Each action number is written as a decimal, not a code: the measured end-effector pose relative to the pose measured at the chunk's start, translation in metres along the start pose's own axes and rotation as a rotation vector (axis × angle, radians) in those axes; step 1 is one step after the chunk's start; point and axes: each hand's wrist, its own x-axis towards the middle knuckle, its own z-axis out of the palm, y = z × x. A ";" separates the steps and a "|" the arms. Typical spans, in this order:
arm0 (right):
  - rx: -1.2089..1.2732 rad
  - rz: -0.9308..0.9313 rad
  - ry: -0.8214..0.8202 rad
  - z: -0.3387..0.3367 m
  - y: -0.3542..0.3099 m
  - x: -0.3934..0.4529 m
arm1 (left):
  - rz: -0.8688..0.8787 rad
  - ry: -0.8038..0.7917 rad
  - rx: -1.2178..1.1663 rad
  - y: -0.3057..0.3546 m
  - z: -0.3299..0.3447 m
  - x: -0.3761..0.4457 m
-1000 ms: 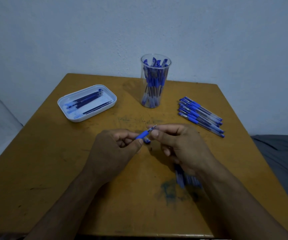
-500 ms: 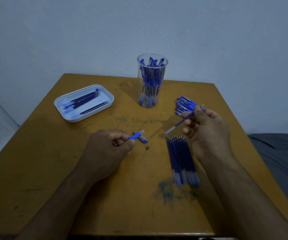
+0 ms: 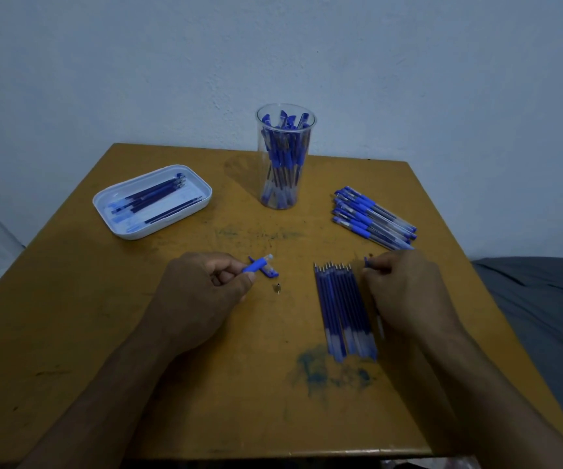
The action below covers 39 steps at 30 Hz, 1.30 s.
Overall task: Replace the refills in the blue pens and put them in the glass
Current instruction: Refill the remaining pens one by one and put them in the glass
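My left hand [image 3: 202, 292] grips an open blue pen barrel [image 3: 258, 264], its clear end pointing up and right. The pen's blue cap [image 3: 269, 273] and a small metal tip [image 3: 277, 288] lie on the table just beside it. My right hand [image 3: 405, 289] rests at the right edge of a row of several blue refills [image 3: 342, 309]. Its fingers pinch a refill [image 3: 367, 262] that runs under the palm. The clear glass [image 3: 285, 157] at the back centre holds several blue pens. More blue pens [image 3: 373, 218] lie in a pile at the right.
A white tray [image 3: 202, 189] with several dark refills sits at the back left of the yellow-brown table [image 3: 70, 316]. A blue ink stain [image 3: 327, 367] marks the table near the front. A grey surface [image 3: 544, 299] lies off the table's right edge.
My right hand pulled away from the barrel with a refill, swung right near the pen pile, then came down beside the row of refills. My left hand stayed put with the barrel.
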 end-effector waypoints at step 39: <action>-0.189 -0.329 -0.050 0.027 -0.072 -0.017 | -0.201 0.365 -0.242 -0.014 -0.025 0.012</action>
